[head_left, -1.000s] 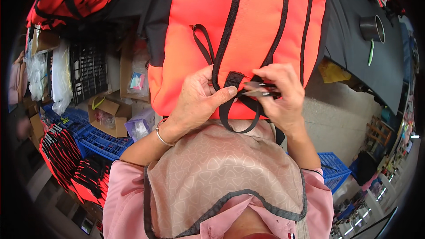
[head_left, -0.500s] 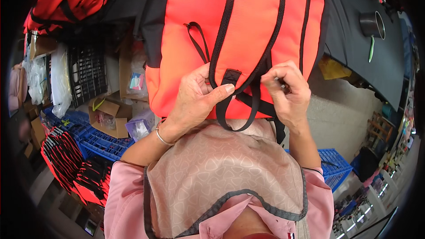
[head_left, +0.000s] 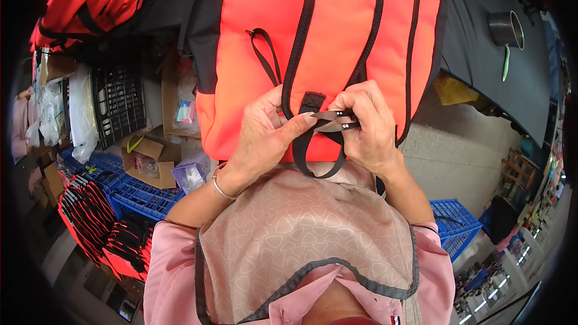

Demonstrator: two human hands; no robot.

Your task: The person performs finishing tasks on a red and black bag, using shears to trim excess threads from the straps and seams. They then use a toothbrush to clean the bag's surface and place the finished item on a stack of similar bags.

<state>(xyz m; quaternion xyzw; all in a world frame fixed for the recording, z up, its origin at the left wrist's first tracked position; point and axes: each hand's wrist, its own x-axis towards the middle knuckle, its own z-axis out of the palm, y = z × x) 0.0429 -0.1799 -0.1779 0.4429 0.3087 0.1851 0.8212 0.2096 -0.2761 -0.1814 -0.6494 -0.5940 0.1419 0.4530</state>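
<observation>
An orange-red backpack [head_left: 247,66] with black trim lies in front of me, its shoulder strap [head_left: 340,18] running down toward my body. My left hand [head_left: 259,129] pinches the lower end of that strap, thumb on top, beside the black stitched webbing tab [head_left: 312,102]. A black webbing loop [head_left: 301,159] hangs below the thumb. In my right hand [head_left: 374,135] is a pair of small metal thread snips [head_left: 331,125]. Their blades point left, spread apart, by the left thumb tip and over the webbing. Fine thread there is too small to make out.
On the dark table at right stand a metal cup [head_left: 506,29] and a green-handled tool [head_left: 506,63]. Another red bag [head_left: 96,0] lies far left. Blue crates [head_left: 144,195], an open cardboard box [head_left: 150,159] and stacked red-black pieces [head_left: 99,222] are at lower left; another blue crate [head_left: 453,222] is right.
My right hand has moved left to the strap end and the snips have swung into view, blades beside my left thumb. The left hand keeps its pinch; the backpack has shifted slightly.
</observation>
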